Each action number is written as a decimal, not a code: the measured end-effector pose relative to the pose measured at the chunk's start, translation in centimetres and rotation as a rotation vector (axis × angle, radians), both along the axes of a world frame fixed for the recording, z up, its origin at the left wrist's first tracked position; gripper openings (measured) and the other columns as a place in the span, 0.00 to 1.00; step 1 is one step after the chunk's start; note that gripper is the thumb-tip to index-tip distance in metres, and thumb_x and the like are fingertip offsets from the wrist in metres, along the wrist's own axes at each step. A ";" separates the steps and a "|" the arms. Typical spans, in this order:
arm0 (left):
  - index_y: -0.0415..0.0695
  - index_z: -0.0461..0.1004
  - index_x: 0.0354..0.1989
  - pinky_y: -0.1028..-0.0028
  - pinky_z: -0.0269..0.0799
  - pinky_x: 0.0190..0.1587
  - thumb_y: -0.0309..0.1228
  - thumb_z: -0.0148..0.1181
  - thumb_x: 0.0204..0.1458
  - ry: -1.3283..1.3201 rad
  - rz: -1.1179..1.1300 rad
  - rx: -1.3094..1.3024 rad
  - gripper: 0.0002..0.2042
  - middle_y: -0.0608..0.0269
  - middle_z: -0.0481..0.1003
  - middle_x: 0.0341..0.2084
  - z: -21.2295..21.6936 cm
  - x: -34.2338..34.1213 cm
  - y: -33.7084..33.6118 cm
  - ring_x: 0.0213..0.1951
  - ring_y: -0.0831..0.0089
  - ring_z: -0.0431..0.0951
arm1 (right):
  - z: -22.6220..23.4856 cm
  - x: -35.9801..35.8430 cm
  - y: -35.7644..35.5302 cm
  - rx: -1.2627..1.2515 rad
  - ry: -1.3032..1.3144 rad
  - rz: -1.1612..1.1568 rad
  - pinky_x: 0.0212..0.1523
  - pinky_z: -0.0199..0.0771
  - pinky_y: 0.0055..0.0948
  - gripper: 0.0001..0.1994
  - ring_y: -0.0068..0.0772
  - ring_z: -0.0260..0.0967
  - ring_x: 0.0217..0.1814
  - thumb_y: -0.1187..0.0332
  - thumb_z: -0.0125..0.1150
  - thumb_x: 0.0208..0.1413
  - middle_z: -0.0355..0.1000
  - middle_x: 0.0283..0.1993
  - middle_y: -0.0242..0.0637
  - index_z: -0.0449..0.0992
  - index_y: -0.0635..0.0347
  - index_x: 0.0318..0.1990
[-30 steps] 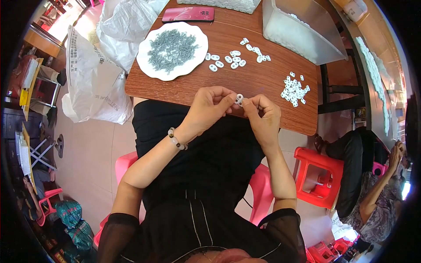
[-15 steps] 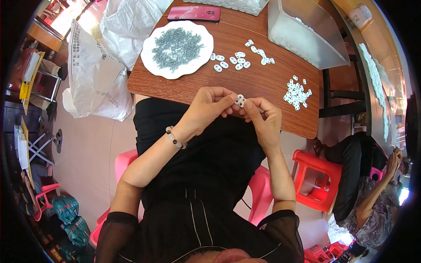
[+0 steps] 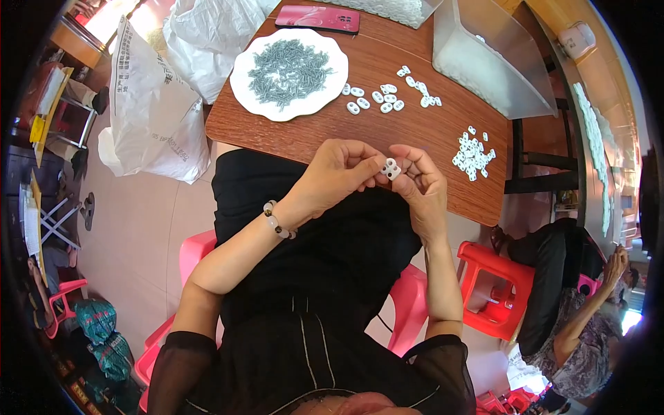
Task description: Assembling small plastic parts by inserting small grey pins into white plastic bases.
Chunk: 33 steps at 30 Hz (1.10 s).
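Observation:
Over the table's near edge, my left hand (image 3: 346, 168) pinches a small white plastic piece with round holes (image 3: 392, 169) between thumb and fingertips. My right hand (image 3: 425, 183) is close on the piece's other side, its index finger raised away and its thumb beside the piece's lower edge. Whether that thumb touches it is hard to make out. Ahead of my hands lie several loose oval white two-hole pieces (image 3: 386, 98). To their left, a scalloped white plate (image 3: 242, 97) bears a heap of small grey metal pins (image 3: 289, 72).
A pile of tiny white pieces (image 3: 473, 156) lies on the brown table (image 3: 443, 131) at right. A translucent bin (image 3: 484, 79) stands at the far right, a pink phone (image 3: 318, 19) at the back. White sacks (image 3: 155, 114) stand left, a red stool (image 3: 494, 287) right, near another person (image 3: 577, 325).
My right index finger has lifted off the white piece, which has turned slightly in my left fingertips. Both hands have shifted a little to the right in the picture.

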<state>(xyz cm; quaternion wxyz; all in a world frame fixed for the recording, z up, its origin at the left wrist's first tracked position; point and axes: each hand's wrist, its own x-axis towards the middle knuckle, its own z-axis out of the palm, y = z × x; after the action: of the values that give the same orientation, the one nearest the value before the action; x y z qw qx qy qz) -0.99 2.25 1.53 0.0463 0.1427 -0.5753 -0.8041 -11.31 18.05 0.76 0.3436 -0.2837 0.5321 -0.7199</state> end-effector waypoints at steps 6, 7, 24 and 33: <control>0.35 0.77 0.39 0.85 0.68 0.30 0.35 0.57 0.60 0.003 -0.002 0.008 0.13 0.64 0.79 0.28 0.5 0.2 0.1 0.27 0.85 0.72 | 0.3 0.1 -0.1 0.026 0.018 0.064 0.48 0.71 0.19 0.27 0.22 0.71 0.44 0.65 0.66 0.55 0.70 0.44 0.33 0.67 0.68 0.59; 0.36 0.77 0.39 0.86 0.68 0.30 0.35 0.57 0.60 0.002 -0.011 -0.010 0.13 0.64 0.79 0.27 0.7 0.3 0.2 0.27 0.86 0.72 | 0.2 0.1 -0.1 0.027 0.018 0.065 0.48 0.71 0.19 0.27 0.22 0.71 0.44 0.65 0.66 0.55 0.70 0.44 0.33 0.67 0.68 0.59; 0.36 0.78 0.37 0.85 0.68 0.29 0.36 0.58 0.59 0.025 -0.030 0.121 0.13 0.65 0.79 0.27 0.7 1.0 0.4 0.26 0.85 0.72 | 0.1 0.4 -0.2 -0.087 0.093 0.045 0.48 0.74 0.22 0.20 0.26 0.71 0.47 0.68 0.67 0.53 0.68 0.50 0.38 0.75 0.70 0.51; 0.37 0.80 0.34 0.85 0.67 0.28 0.36 0.62 0.57 0.043 -0.037 0.134 0.12 0.66 0.78 0.25 0.5 0.9 0.5 0.25 0.85 0.72 | 0.0 0.4 -0.2 -0.069 0.112 0.060 0.47 0.75 0.21 0.20 0.25 0.71 0.47 0.69 0.67 0.53 0.68 0.49 0.38 0.75 0.71 0.50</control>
<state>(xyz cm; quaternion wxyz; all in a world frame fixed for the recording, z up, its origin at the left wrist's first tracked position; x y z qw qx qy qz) -0.05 2.79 2.02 0.0340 0.1176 -0.5216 -0.8443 -10.95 17.89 0.77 0.3247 -0.3512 0.5166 -0.7102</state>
